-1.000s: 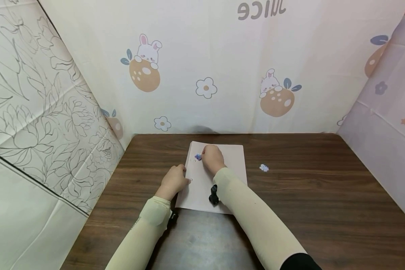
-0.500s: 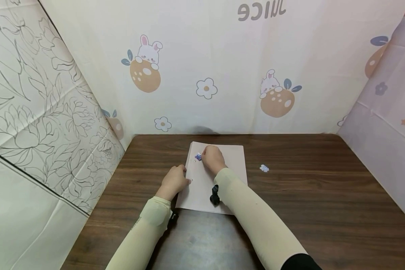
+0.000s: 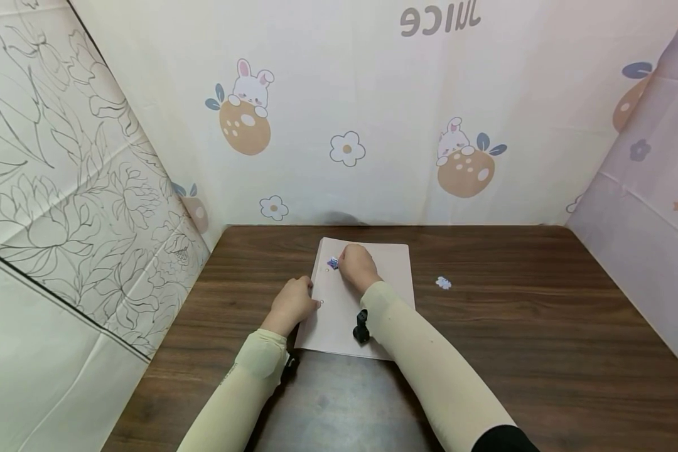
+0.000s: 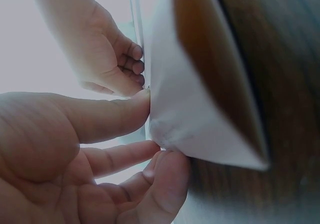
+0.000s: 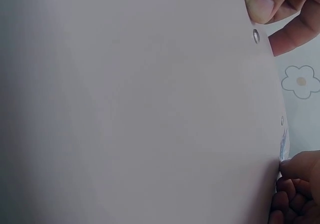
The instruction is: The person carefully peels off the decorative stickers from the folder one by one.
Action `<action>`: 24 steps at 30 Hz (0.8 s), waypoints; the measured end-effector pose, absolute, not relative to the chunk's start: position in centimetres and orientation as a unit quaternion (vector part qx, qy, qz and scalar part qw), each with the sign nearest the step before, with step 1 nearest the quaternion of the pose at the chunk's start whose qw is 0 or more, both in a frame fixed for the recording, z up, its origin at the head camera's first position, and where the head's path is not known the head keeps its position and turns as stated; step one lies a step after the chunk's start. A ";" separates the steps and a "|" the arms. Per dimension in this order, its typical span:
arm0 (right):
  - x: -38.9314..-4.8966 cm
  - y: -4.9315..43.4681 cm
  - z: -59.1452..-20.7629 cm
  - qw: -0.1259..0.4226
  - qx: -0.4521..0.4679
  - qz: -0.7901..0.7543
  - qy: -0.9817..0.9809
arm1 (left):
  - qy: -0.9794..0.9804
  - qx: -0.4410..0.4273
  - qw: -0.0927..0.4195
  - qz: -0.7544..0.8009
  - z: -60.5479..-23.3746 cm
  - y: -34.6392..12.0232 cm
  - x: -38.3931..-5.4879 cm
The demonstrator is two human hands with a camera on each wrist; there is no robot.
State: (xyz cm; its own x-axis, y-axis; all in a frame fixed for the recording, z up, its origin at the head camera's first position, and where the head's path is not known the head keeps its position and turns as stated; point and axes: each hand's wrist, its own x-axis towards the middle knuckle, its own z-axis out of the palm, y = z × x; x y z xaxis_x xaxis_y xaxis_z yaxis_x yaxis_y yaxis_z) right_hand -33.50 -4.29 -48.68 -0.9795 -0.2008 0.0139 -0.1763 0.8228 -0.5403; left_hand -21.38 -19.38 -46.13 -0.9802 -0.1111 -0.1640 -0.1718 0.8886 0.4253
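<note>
Here, the pale sheet (image 3: pixel 367 295) served as the landmark, lying flat on the dark wooden tabletop (image 3: pixel 514 339) near its far edge. At the sheet's left edge, the left hand (image 3: pixel 291 304) pinched the paper between thumb and curled fingers, beside a small punched hole (image 5: pixel 256 35); the left wrist view showed that edge lifted slightly off the wood. On the sheet's upper left corner, the right hand (image 3: pixel 357 266) lay with its fingers curled, their tips pressed on or pinching a small blue sticker (image 3: pixel 333 263); which of the two could not be told. Well to the right of the sheet, a small white sticker (image 3: pixel 443 283) lay alone on the wood.

Judged from this arrangement, the step in hand was the fixing of the blue sticker onto the sheet's corner, with the left hand steadying the paper. The next move would call for firm pressure along the sticker and a steady hold on the left edge, so that the paper did not slide.

Counted: one sheet, two stickers (one blue, one white), two hands, and two punched holes visible along the sheet's edge in the right wrist view. A black wrist-worn device (image 3: pixel 361 326) showed over the sheet's near edge.
</note>
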 end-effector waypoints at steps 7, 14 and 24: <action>-33.2 -4.2 -48.6 0.019 -0.104 -0.283 0.953 | 0.969 -0.074 0.068 0.228 -46.1 -19.4 -21.4; -33.0 -4.1 -48.3 0.033 -0.101 -0.284 0.953 | 0.969 -0.073 0.069 0.227 -46.1 -19.4 -21.3; -32.9 -3.8 -48.2 0.037 -0.109 -0.281 0.953 | 0.969 -0.073 0.067 0.226 -46.2 -19.4 -21.4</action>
